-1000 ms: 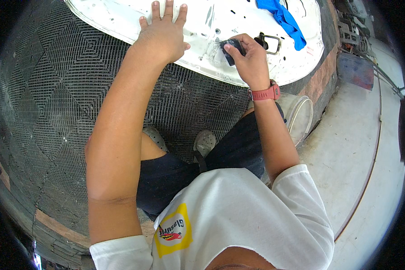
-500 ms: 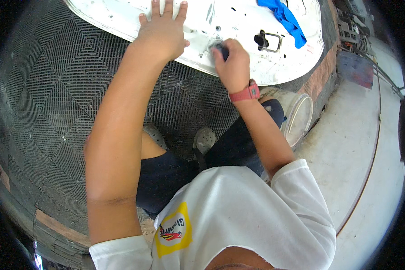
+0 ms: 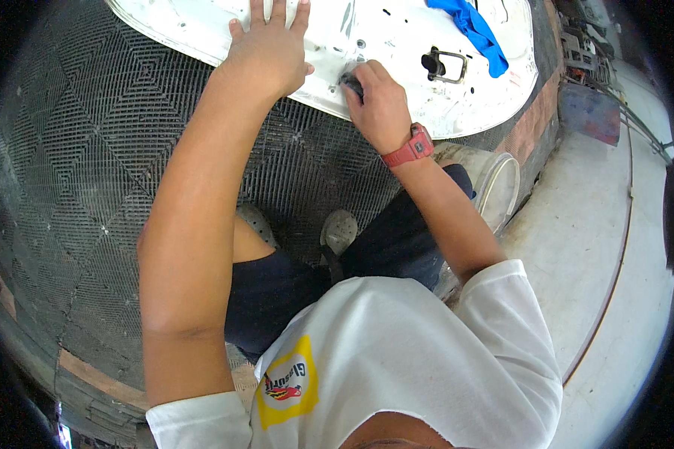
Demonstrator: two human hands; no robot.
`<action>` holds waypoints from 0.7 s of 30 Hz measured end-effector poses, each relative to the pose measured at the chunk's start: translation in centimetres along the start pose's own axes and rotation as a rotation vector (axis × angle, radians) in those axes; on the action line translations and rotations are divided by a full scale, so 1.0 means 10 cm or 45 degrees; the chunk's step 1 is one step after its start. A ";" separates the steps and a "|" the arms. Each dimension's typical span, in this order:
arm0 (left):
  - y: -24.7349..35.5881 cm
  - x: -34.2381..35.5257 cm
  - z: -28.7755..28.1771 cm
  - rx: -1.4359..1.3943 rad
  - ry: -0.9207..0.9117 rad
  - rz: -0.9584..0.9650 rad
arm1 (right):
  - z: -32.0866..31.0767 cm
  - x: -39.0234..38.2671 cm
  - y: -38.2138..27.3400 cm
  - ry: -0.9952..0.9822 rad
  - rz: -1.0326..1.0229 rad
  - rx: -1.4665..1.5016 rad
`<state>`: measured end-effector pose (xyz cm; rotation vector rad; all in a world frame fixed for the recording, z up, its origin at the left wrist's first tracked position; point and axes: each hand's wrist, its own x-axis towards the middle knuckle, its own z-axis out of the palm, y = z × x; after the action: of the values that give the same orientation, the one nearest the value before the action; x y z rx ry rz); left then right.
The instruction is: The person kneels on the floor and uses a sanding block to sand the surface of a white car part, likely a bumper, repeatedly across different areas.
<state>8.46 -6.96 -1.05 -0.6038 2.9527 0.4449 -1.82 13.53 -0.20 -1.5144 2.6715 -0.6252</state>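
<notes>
A white painted car panel (image 3: 322,49), scuffed and pierced by several holes, lies across the top of the view. My left hand (image 3: 269,56) rests flat on it with fingers spread, holding nothing. In my right hand (image 3: 382,105), closed fingers and thumb grip a dark grey pad (image 3: 350,82). The pad is pressed on the panel near its lower edge, to the right of my left hand. Its far side is partly covered by the fingers. A red watch (image 3: 412,148) sits on my right wrist.
A blue cloth (image 3: 475,34) lies on the panel's right part, near a dark metal loop (image 3: 451,67). By my right knee stands a whitish bucket (image 3: 494,183). Black grid matting (image 3: 97,150) covers the floor. A long pale surface (image 3: 577,247) runs along the right.
My right hand has slid a little to the left and upward over the panel with the pad. The left hand stays almost in place.
</notes>
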 end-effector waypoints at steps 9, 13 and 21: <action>-0.03 0.03 0.08 0.085 -0.059 -0.014 | -0.04 0.00 0.06 0.073 0.038 0.003; -0.02 0.05 0.07 0.094 -0.031 -0.022 | -0.09 0.32 0.20 0.320 0.306 0.045; 0.04 0.03 -0.02 0.107 -0.117 -0.043 | 0.01 0.38 0.03 0.284 0.417 0.100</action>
<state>8.02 -6.75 -0.82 -0.6056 2.8534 0.3336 -4.03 10.53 0.31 -1.0065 2.9211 -0.9081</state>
